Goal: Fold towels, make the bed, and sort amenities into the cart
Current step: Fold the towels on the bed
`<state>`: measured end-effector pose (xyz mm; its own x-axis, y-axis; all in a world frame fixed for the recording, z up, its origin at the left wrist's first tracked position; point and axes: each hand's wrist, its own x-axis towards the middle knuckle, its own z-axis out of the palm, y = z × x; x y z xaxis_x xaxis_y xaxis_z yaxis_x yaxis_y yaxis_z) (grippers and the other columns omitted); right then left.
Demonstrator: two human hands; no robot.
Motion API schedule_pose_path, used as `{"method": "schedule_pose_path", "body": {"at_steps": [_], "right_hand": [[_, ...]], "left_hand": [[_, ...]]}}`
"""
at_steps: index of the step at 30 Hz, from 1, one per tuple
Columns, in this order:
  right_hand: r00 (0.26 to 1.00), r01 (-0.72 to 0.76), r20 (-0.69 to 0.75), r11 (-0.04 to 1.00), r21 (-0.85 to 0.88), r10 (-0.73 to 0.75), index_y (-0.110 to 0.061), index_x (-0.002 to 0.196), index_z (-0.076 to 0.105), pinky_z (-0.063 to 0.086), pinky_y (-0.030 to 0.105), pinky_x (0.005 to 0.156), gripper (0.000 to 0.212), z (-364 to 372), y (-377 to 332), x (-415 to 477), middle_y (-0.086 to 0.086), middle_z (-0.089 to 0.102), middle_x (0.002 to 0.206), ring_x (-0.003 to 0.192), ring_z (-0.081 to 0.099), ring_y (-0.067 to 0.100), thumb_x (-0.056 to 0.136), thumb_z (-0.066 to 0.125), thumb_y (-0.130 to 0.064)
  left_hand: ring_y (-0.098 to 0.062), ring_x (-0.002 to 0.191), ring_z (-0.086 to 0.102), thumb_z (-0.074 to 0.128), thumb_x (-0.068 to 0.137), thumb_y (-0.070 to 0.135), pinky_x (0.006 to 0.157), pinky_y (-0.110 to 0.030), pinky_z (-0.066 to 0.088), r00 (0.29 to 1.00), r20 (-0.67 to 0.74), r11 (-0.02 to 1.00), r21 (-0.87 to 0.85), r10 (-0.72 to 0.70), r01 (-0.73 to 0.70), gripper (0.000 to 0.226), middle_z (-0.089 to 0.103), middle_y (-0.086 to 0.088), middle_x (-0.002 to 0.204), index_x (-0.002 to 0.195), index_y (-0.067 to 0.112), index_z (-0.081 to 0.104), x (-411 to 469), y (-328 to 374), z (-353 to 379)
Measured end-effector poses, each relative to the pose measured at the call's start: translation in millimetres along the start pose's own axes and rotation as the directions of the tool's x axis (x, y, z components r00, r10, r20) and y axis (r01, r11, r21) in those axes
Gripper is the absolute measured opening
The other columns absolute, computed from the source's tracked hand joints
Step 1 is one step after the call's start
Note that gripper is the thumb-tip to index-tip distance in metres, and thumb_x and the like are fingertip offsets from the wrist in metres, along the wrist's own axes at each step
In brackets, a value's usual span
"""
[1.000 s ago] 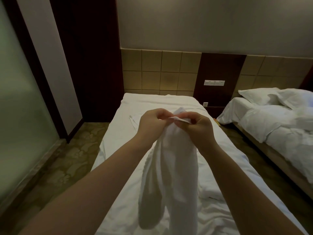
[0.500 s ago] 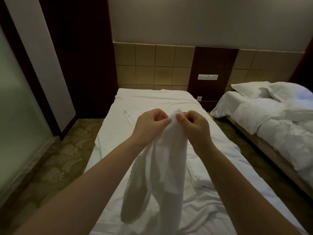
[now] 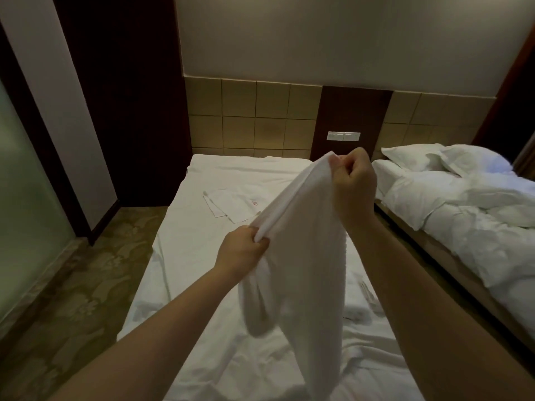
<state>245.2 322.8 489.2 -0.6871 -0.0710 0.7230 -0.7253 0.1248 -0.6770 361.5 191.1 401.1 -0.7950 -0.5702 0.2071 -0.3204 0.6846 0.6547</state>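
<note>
A white towel (image 3: pixel 304 256) hangs in the air over the near bed (image 3: pixel 185 256), its lower part drooping toward the sheet. My right hand (image 3: pixel 351 183) pinches its upper edge, held high. My left hand (image 3: pixel 241 250) grips the same edge lower and to the left, so the edge runs slantwise between the two. A small flat white cloth with a red mark (image 3: pixel 231 205) lies on the bed's sheet beyond my left hand.
A second bed (image 3: pixel 463 227) with a rumpled duvet and pillows (image 3: pixel 419 157) stands to the right, across a narrow gap. Patterned carpet (image 3: pixel 72 285) runs along the left, beside a frosted glass wall (image 3: pixel 23 183). A tiled headboard panel with a switch plate (image 3: pixel 343 136) backs the beds.
My hands were together at the towel's top. They have drawn apart along its edge: the right rose to the right, the left dropped to the left. The view shifted left.
</note>
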Motion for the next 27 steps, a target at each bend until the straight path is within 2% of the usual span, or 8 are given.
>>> {"method": "schedule_pose_path", "body": {"at_steps": [5, 11, 14, 17, 20, 22, 24, 27], "right_hand": [[0.990, -0.053, -0.126, 0.998, 0.028, 0.056, -0.028, 0.074, 0.038, 0.040, 0.005, 0.058, 0.029, -23, 7, 23, -0.010, 0.044, 0.067, 0.058, 0.047, -0.005, 0.098, 0.052, -0.021], [0.978, -0.115, -0.175, 0.993, -0.016, 0.110, -0.024, 0.078, 0.038, 0.039, 0.002, 0.059, 0.024, -54, 24, 37, -0.010, 0.043, 0.071, 0.062, 0.043, 0.002, 0.099, 0.049, -0.022], [0.970, -0.151, -0.201, 0.986, -0.066, 0.135, -0.028, 0.074, 0.035, 0.038, 0.001, 0.060, 0.029, -64, 36, 42, -0.010, 0.042, 0.071, 0.062, 0.042, 0.003, 0.099, 0.048, -0.024], [0.961, -0.192, -0.219, 0.976, -0.100, 0.166, -0.025, 0.076, 0.037, 0.037, -0.001, 0.061, 0.026, -76, 54, 48, -0.010, 0.042, 0.072, 0.063, 0.042, 0.005, 0.100, 0.047, -0.026], [0.966, -0.198, -0.192, 0.973, -0.118, 0.173, -0.017, 0.082, 0.041, 0.037, 0.001, 0.063, 0.021, -81, 73, 51, -0.010, 0.042, 0.071, 0.064, 0.042, 0.005, 0.100, 0.046, -0.026], [0.965, -0.201, -0.194, 0.974, -0.108, 0.178, -0.011, 0.087, 0.042, 0.037, 0.001, 0.063, 0.019, -79, 83, 52, -0.011, 0.042, 0.071, 0.064, 0.042, 0.005, 0.100, 0.046, -0.025], [0.962, -0.198, -0.209, 0.976, -0.091, 0.176, -0.010, 0.088, 0.042, 0.037, -0.001, 0.061, 0.019, -76, 92, 55, -0.010, 0.042, 0.071, 0.063, 0.041, 0.005, 0.100, 0.046, -0.024], [0.964, -0.184, -0.211, 0.980, -0.081, 0.163, -0.010, 0.088, 0.042, 0.035, -0.004, 0.062, 0.018, -72, 104, 60, -0.007, 0.042, 0.072, 0.064, 0.041, 0.004, 0.100, 0.047, -0.023]], "left_hand": [[-0.020, 0.080, 0.052, 0.053, 0.092, 0.028, 0.069, -0.027, 0.037, 0.992, 0.092, 0.988, 0.132, -0.088, 0.076, 0.024, 0.059, -0.003, 0.087, 0.099, 0.013, 0.070, 13, -26, 1], [-0.031, 0.092, 0.060, 0.060, 0.090, 0.034, 0.067, -0.029, 0.034, 0.996, -0.024, 0.979, 0.181, -0.089, 0.092, 0.030, 0.067, -0.015, 0.096, 0.099, 0.009, 0.073, 31, -57, -13], [-0.027, 0.087, 0.060, 0.072, 0.082, 0.025, 0.071, -0.029, 0.038, 0.984, -0.140, 0.989, -0.118, -0.109, 0.093, 0.025, 0.068, -0.016, 0.092, 0.094, 0.003, 0.074, 51, -50, -35], [-0.024, 0.081, 0.062, 0.080, 0.074, 0.017, 0.080, -0.034, 0.051, 0.984, -0.093, 0.889, -0.447, -0.152, 0.096, 0.030, 0.068, -0.010, 0.087, 0.098, 0.003, 0.072, 65, -35, -70], [-0.027, 0.077, 0.059, 0.071, 0.081, 0.011, 0.071, -0.033, 0.052, 0.995, 0.056, 0.869, -0.486, -0.079, 0.097, 0.008, 0.061, -0.010, 0.081, 0.086, 0.004, 0.068, 68, -17, -93], [-0.023, 0.075, 0.058, 0.066, 0.084, 0.011, 0.064, -0.026, 0.053, 0.995, 0.082, 0.887, -0.453, -0.056, 0.088, 0.006, 0.058, -0.010, 0.083, 0.085, 0.005, 0.065, 69, -6, -99], [-0.019, 0.075, 0.058, 0.064, 0.086, 0.014, 0.058, -0.019, 0.055, 0.996, 0.063, 0.883, -0.462, -0.055, 0.078, 0.008, 0.056, -0.008, 0.085, 0.087, 0.006, 0.063, 73, -1, -102], [-0.018, 0.077, 0.055, 0.060, 0.090, 0.019, 0.063, -0.024, 0.051, 0.996, -0.028, 0.817, -0.574, -0.088, 0.056, 0.009, 0.053, -0.006, 0.087, 0.086, 0.011, 0.060, 77, 3, -102]]}}
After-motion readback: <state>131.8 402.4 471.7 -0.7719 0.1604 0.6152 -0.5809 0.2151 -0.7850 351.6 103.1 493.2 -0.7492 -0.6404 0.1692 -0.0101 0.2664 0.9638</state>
